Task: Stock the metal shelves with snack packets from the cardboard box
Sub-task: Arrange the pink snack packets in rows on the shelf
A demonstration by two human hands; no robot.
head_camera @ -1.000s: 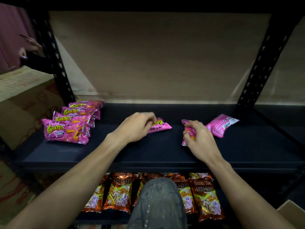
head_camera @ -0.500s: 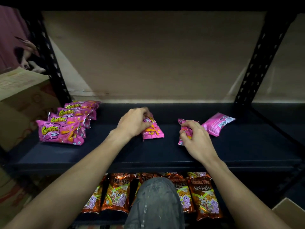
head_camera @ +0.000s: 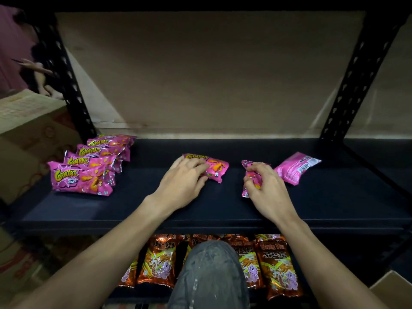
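Left hand (head_camera: 182, 181) has turned its pink foil snack packet (head_camera: 215, 167) face-up at the black metal shelf's (head_camera: 133, 210) middle, still gripping it. Right hand (head_camera: 265, 186) pinches a second pink packet (head_camera: 246, 188). Both look ready for the left-end packet row (head_camera: 89, 166).

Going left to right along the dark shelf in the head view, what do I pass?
pink stack → left hand holding middle packet → crumpled packet pinched by right hand → face-down packet

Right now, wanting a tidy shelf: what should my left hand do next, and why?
Probably slide the middle packet leftward to join the row of packets: the left hand holds it face up, apart from that row, with bare shelf between. The right hand grips a second packet.
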